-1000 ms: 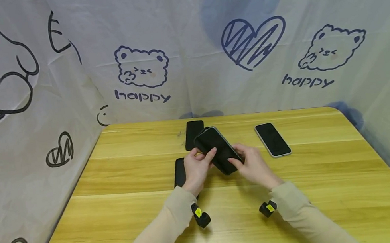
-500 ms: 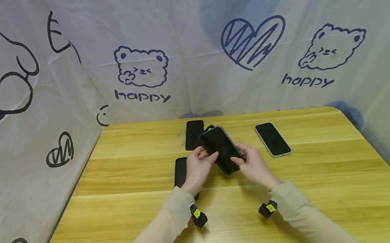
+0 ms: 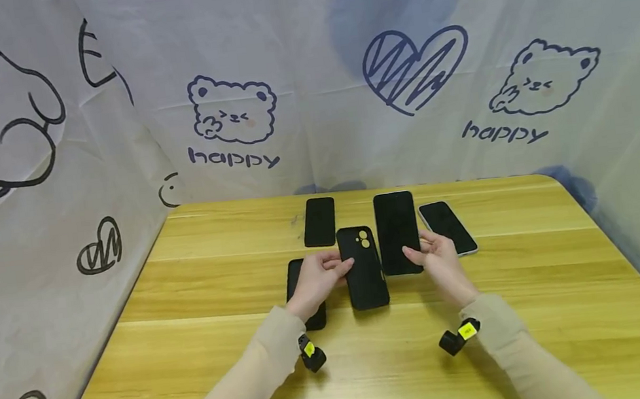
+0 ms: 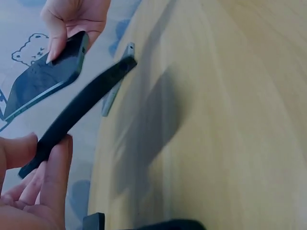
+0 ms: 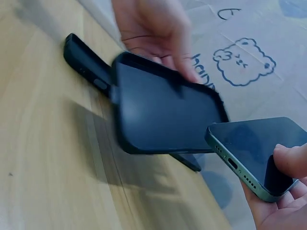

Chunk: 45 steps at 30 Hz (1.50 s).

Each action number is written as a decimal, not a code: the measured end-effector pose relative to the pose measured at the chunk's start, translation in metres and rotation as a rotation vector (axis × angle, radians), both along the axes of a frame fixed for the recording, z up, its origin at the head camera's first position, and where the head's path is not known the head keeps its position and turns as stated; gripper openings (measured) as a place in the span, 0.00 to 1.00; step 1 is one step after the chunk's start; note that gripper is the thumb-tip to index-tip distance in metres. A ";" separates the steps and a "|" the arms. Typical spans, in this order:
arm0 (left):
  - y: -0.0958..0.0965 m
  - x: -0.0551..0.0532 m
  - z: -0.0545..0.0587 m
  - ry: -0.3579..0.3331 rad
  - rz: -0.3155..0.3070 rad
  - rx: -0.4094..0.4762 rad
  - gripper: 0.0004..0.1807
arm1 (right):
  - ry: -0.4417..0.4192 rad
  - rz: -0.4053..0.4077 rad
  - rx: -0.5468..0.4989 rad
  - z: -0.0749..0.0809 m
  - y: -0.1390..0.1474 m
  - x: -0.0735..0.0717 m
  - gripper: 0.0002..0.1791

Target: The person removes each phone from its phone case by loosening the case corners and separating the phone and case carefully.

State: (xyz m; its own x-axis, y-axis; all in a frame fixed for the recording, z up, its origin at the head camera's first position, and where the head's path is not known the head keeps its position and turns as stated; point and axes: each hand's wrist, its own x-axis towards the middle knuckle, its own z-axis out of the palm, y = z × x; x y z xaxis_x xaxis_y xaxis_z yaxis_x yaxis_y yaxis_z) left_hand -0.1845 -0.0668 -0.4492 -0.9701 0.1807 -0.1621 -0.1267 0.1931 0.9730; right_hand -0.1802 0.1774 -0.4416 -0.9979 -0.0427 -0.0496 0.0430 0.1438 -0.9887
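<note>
My left hand [image 3: 318, 280] pinches a black phone case [image 3: 364, 277] by its left edge, thumb on the inner face and fingers beneath. Two camera holes show near its top, and the right wrist view looks into the hollow inside of the case [image 5: 163, 110]. In my right hand [image 3: 443, 266] is a phone [image 3: 397, 230] with a dark screen and a greenish frame, gripped at its lower right with the thumb on the glass. Case and phone are side by side above the table, apart in the left wrist view, where the phone [image 4: 45, 76] is beyond the case [image 4: 79, 108].
Another black case [image 3: 317, 321] lies on the wooden table [image 3: 197, 371], partly under my left hand. A black phone-shaped slab [image 3: 319, 222] lies at the back. A light-edged phone [image 3: 450, 227] rests to the right, partly behind my right hand. Cloth walls [image 3: 307, 82] surround the table.
The phone has come out of the black case. My right hand has moved right with the phone, while my left hand has shifted slightly left, keeping the case.
</note>
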 end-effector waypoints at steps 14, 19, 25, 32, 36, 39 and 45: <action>-0.007 0.004 -0.021 -0.032 -0.087 -0.177 0.23 | -0.159 -0.024 -0.190 -0.011 0.004 -0.004 0.34; -0.007 0.005 -0.023 0.029 -0.065 -0.272 0.17 | -0.183 -0.026 -0.171 -0.010 0.002 -0.003 0.38; -0.003 0.006 -0.022 0.147 -0.036 -0.492 0.14 | -0.208 -0.027 -0.160 -0.010 0.000 -0.003 0.43; 0.000 0.006 -0.022 0.302 -0.043 -0.705 0.20 | -0.204 -0.029 -0.149 -0.010 -0.002 -0.003 0.43; -0.001 0.008 -0.021 0.296 -0.064 -0.727 0.25 | -0.210 -0.033 -0.145 -0.011 -0.003 -0.003 0.43; -0.001 0.009 -0.020 0.276 -0.072 -0.738 0.22 | -0.223 -0.035 -0.146 -0.011 -0.003 -0.004 0.42; -0.001 0.010 -0.020 0.303 -0.069 -0.738 0.10 | -0.244 -0.028 -0.179 -0.014 -0.004 -0.007 0.43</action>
